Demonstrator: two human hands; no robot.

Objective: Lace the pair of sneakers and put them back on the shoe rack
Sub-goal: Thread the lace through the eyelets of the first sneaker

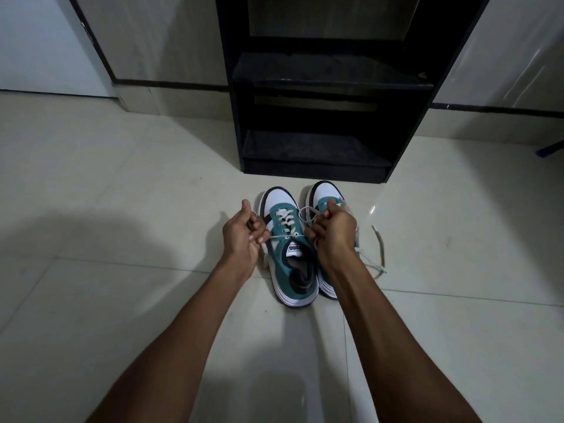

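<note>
Two teal, white and black sneakers stand side by side on the pale tiled floor, toes toward the rack. The left sneaker [287, 245] has its white lace [285, 219] threaded through the eyelets. Both lace ends are stretched sideways across its top. My left hand [241, 236] is closed on one end at the shoe's left. My right hand [334, 230] grips the other end, looped, over the right sneaker [325, 193], which it mostly hides. A loose lace [378, 248] trails on the floor right of that shoe.
A black shoe rack [329, 77] with bare shelves stands just beyond the sneakers against the wall. A white door [45, 41] is at far left. A blue object [549, 151] pokes in at the right edge.
</note>
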